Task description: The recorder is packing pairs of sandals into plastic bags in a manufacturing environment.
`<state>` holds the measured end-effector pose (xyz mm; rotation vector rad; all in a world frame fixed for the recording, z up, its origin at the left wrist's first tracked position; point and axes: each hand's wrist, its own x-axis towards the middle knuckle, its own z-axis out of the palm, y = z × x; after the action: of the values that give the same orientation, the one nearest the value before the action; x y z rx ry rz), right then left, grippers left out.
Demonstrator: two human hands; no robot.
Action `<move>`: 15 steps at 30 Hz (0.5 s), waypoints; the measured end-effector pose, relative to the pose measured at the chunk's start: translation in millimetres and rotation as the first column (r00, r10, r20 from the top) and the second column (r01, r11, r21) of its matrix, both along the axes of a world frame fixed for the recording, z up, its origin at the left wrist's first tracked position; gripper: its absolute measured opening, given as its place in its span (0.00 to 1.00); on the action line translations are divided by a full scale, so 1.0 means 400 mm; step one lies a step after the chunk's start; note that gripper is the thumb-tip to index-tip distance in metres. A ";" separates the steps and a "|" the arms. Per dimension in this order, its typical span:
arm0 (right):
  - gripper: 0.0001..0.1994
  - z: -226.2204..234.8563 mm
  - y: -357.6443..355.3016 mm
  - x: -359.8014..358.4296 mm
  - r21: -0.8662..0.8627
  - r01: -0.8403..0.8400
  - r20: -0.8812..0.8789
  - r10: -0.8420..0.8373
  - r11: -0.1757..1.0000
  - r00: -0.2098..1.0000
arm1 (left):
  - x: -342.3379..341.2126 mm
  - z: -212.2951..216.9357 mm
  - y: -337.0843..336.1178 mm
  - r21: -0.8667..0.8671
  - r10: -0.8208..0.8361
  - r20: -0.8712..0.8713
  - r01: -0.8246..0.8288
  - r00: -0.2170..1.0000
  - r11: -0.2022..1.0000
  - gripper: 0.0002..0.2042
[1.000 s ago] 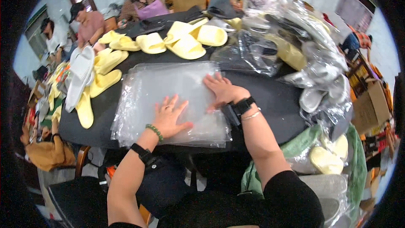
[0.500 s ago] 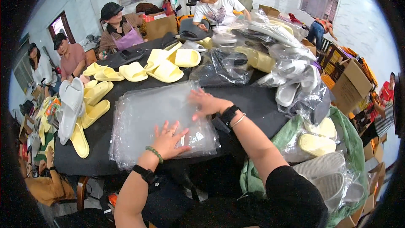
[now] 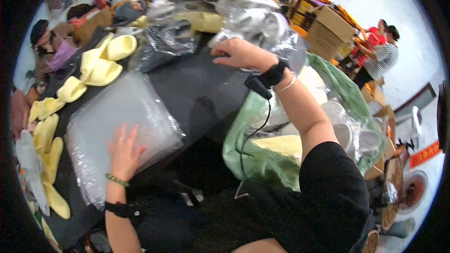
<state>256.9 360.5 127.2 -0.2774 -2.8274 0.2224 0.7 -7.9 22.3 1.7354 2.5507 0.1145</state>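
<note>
My two hands are well apart. My left hand [image 3: 124, 152] lies flat with its fingers spread on a stack of clear plastic bags [image 3: 117, 98], which sits left of centre in the frame on the black table [image 3: 187, 91]. A green bead bracelet [image 3: 117, 180] and a black band [image 3: 118, 209] circle that wrist. My right hand [image 3: 241, 54] is at the upper middle of the frame, fingers loosely bent, just beside the heap of plastic-wrapped slippers [image 3: 253, 26]; I cannot tell whether it touches them or how far its fingers close. A black wrist device [image 3: 272, 75] sits on that arm, and a dark cable [image 3: 263, 129] hangs below it.

Loose yellow slippers [image 3: 104, 73] run along the far edge of the bags, from the upper left down the left side, where pale grey slippers [image 3: 32, 168] lie against them. At the right, an open green sack [image 3: 335, 77] holds more bagged slippers. A cardboard box [image 3: 330, 30] stands beyond it, near a person in a striped top [image 3: 385, 58].
</note>
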 end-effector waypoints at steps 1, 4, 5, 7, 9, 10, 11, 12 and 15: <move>0.13 0.007 0.017 0.077 -0.135 0.030 0.049 -0.024 0.990 0.999 | 0.003 0.007 0.005 0.017 -0.005 -0.006 0.005 1.000 1.000 0.30; 0.16 0.040 0.028 0.265 -0.037 0.306 0.325 -0.278 0.951 0.904 | -0.008 -0.003 -0.013 0.062 -0.012 0.005 0.011 1.000 0.998 0.29; 0.18 0.037 0.052 0.350 0.019 0.316 0.317 -0.305 0.949 0.898 | -0.013 -0.009 -0.001 0.063 -0.041 0.024 0.040 0.999 0.997 0.29; 0.22 0.046 0.054 0.485 0.104 0.544 0.512 -0.513 0.833 0.689 | -0.008 -0.012 0.013 0.079 -0.070 0.044 0.067 0.997 0.995 0.28; 0.34 -0.007 0.109 0.678 0.177 0.639 0.420 -0.644 0.749 0.639 | -0.008 -0.015 0.009 0.070 -0.083 0.050 0.080 0.995 0.994 0.28; 0.45 -0.006 0.104 0.726 0.176 0.727 0.515 -0.692 0.663 0.506 | -0.009 -0.021 0.009 0.062 -0.071 0.042 0.068 0.997 0.996 0.28; 0.47 -0.018 0.104 0.789 0.216 0.755 0.493 -0.736 0.619 0.463 | -0.014 -0.029 0.007 0.056 -0.083 0.050 0.080 0.995 0.995 0.28; 0.49 -0.025 0.106 0.850 0.190 0.806 0.474 -0.772 0.560 0.424 | -0.020 -0.038 0.004 0.068 -0.095 0.052 0.091 0.994 0.993 0.28; 0.61 -0.044 0.093 1.000 0.120 0.929 0.564 -0.794 0.351 0.226 | -0.004 -0.032 0.009 0.039 -0.104 0.082 0.101 0.991 0.994 0.27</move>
<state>657.0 397.8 109.5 -2.2623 -2.5249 0.2452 -0.7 -4.3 9.3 1.8284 2.4104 0.2240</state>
